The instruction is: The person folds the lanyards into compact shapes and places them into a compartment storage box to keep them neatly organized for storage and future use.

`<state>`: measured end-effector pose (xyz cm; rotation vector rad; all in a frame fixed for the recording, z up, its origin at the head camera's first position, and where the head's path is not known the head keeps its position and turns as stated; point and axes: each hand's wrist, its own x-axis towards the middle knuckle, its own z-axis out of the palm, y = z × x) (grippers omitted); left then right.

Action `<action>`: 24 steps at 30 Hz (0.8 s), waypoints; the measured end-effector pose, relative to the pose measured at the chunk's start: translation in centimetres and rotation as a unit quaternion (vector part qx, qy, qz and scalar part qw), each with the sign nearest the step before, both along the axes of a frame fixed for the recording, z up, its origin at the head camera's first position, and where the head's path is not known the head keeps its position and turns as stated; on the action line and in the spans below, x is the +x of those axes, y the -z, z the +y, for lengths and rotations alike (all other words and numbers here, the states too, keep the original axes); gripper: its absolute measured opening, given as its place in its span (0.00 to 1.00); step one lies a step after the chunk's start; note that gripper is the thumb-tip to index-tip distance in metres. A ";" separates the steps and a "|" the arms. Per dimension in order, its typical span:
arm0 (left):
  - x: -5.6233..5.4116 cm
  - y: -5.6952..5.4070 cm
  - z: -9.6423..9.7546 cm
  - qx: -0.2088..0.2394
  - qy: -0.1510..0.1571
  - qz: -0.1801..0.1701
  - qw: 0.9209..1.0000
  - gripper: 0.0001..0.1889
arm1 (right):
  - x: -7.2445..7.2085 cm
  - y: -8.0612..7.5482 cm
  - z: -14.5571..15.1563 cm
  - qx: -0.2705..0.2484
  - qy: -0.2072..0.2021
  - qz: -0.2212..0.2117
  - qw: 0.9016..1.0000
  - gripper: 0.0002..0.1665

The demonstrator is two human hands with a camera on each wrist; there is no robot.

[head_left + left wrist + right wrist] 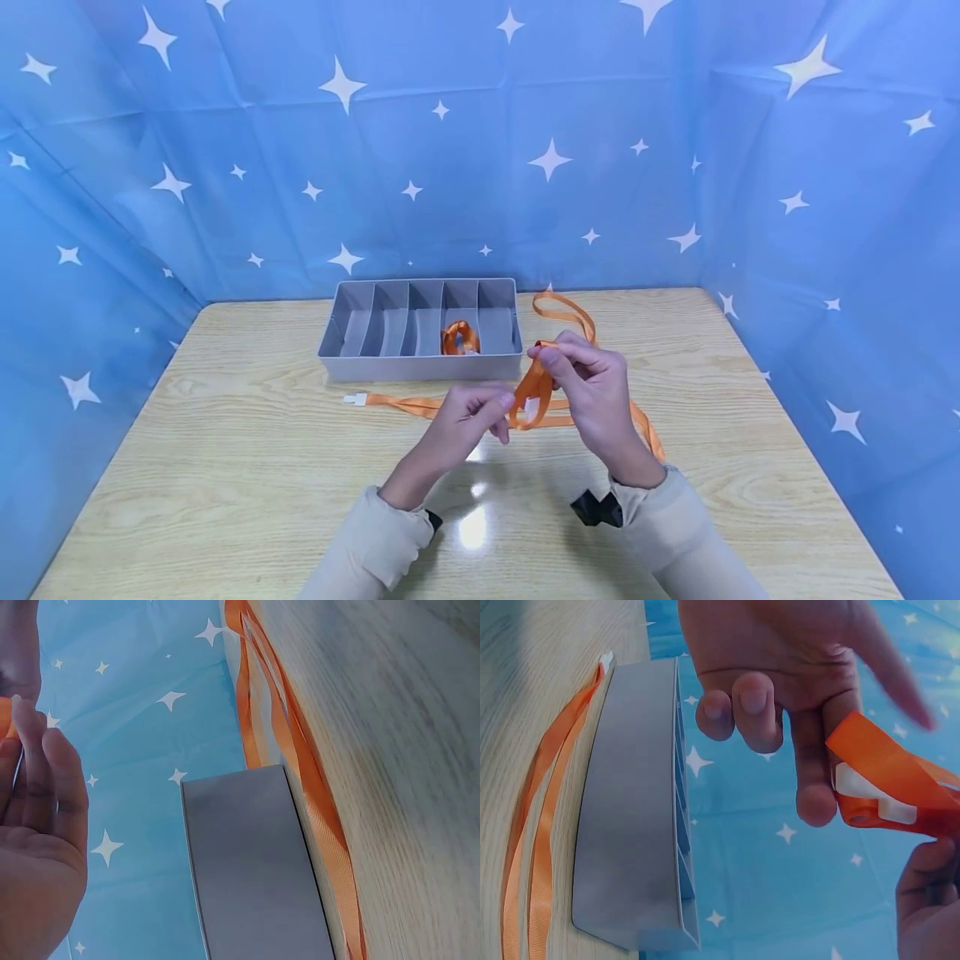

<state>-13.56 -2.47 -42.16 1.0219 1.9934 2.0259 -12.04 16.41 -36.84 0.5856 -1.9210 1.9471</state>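
A folded orange lanyard [534, 392] with a white clip [862, 784] hangs between my two hands above the table. My right hand [596, 392] pinches its upper end between thumb and fingers. On the other side my left hand [468, 421] touches the loop with its fingers. In the right wrist view the left thumb [896, 671] is blurred and stands apart from the strap. A second orange lanyard [405, 405] lies stretched along the table below the hands, its white clip end [356, 399] to the left.
Behind the hands stands a grey divided box [420, 368]. A coiled orange lanyard [460, 337] sits in its fourth compartment from the left. Another stretch of orange strap [577, 312] curves over the table at the back right. A blue star-patterned curtain [450, 167] encloses the table [225, 467].
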 end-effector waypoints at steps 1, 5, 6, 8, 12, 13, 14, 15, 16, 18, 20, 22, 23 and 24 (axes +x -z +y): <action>0.1 0.0 0.1 -0.009 -0.009 0.007 1.000 0.13 | 0.0 0.0 0.0 0.000 0.002 -0.003 1.000 0.13; 0.5 -0.1 0.6 -0.049 -0.053 0.042 0.996 0.11 | -0.2 0.2 -0.1 0.001 0.008 -0.013 1.000 0.12; 0.6 -0.2 0.7 -0.063 -0.071 0.061 0.994 0.12 | -0.3 0.3 -0.1 0.001 0.009 -0.015 1.000 0.12; 0.8 -0.2 1.1 -0.084 -0.111 0.108 0.984 0.13 | -0.4 0.4 -0.2 0.004 0.013 -0.010 1.000 0.11; 1.1 -0.3 1.8 -0.138 -0.200 0.217 0.946 0.16 | -0.5 0.6 -0.3 0.006 0.017 -0.001 1.000 0.10; 1.1 -0.3 1.9 -0.149 -0.217 0.237 0.935 0.16 | -0.6 0.6 -0.2 0.005 0.018 0.002 1.000 0.10; 1.2 -0.3 2.0 -0.161 -0.230 0.255 0.925 0.15 | -0.6 0.7 -0.2 0.004 0.017 0.004 1.000 0.11; 1.2 -0.3 2.1 -0.172 -0.239 0.269 0.917 0.15 | -0.6 0.8 -0.2 0.004 0.018 0.004 1.000 0.11; 1.2 -0.3 2.2 -0.181 -0.245 0.281 0.910 0.13 | -0.7 0.9 -0.2 0.004 0.018 0.005 1.000 0.11; 1.1 -0.1 2.3 -0.193 -0.250 0.290 0.903 0.10 | -0.7 1.0 -0.2 0.006 0.021 0.006 1.000 0.11; 1.1 0.0 2.3 -0.200 -0.249 0.289 0.902 0.08 | -0.7 1.1 -0.1 0.009 0.025 0.002 1.000 0.12; 1.0 0.1 2.2 -0.196 -0.241 0.277 0.909 0.07 | -0.6 1.1 -0.1 0.016 0.032 -0.004 0.999 0.11; 1.0 0.2 2.1 -0.189 -0.234 0.267 0.915 0.07 | -0.6 1.0 -0.1 0.018 0.036 -0.010 0.999 0.11; 0.9 0.3 2.0 -0.182 -0.226 0.256 0.922 0.07 | -0.6 1.0 0.0 0.021 0.041 -0.018 0.999 0.11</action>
